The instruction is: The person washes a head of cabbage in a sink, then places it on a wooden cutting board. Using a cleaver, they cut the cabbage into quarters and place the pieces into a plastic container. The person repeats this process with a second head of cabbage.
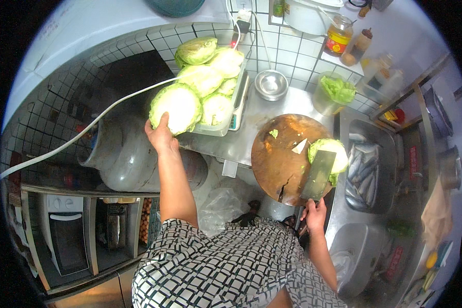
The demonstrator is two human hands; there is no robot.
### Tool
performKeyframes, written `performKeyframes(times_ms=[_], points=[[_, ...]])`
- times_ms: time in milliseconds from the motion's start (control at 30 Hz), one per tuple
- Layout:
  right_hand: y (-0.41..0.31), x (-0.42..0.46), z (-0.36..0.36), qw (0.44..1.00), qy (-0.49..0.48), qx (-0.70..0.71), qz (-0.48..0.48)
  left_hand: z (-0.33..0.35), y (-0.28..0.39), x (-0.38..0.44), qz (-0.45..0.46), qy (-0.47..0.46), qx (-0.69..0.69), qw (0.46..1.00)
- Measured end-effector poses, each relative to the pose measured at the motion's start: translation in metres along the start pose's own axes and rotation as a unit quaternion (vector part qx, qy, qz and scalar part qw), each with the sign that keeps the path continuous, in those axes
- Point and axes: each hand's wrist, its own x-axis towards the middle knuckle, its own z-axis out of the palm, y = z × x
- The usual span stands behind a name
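My left hand (164, 135) grips a cut cabbage half (176, 107), its pale face up, at the near left corner of a clear plastic tub (226, 129) piled with several more cabbage pieces (200, 79). In my right hand (314, 215) is the handle of a broad cleaver (319, 173). Its blade lies over part of another cut cabbage (337, 152) on the right side of a round wooden chopping block (271, 165). A white wedge of cabbage core (300, 146) and small leaf scraps lie on the block.
Behind the block stand a metal bowl (271, 84) and a container of green leaves (337, 90). A sink at right holds several fish (364, 165). The tub rests on a scale (235, 115). A white cable (100, 115) crosses the left side.
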Motion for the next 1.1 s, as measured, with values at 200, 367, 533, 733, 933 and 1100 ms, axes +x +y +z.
performKeyframes(times_ms=[200,367,533,733,933,1100], points=[[0.001,-0.004,0.001,1.0,0.004,-0.003,-0.001,0.021,0.028,0.008,0.062,-0.079,0.084,0.991],[-0.003,-0.009,0.003,1.0,-0.005,-0.004,0.003,0.045,0.046,0.036,0.121,-0.182,0.158,0.963],[-0.004,-0.015,0.003,1.0,0.004,0.005,-0.005,0.076,0.07,0.062,0.228,-0.171,0.233,0.93],[0.005,-0.013,-0.002,1.0,0.016,0.014,-0.017,0.109,0.089,0.062,0.594,-0.107,0.437,0.666],[0.003,-0.01,0.003,0.999,0.017,0.029,-0.014,0.104,0.025,0.047,0.685,-0.185,0.471,0.524],[-0.005,-0.011,0.006,0.999,0.027,0.041,-0.008,0.08,-0.024,0.013,0.666,-0.272,0.473,0.51]])
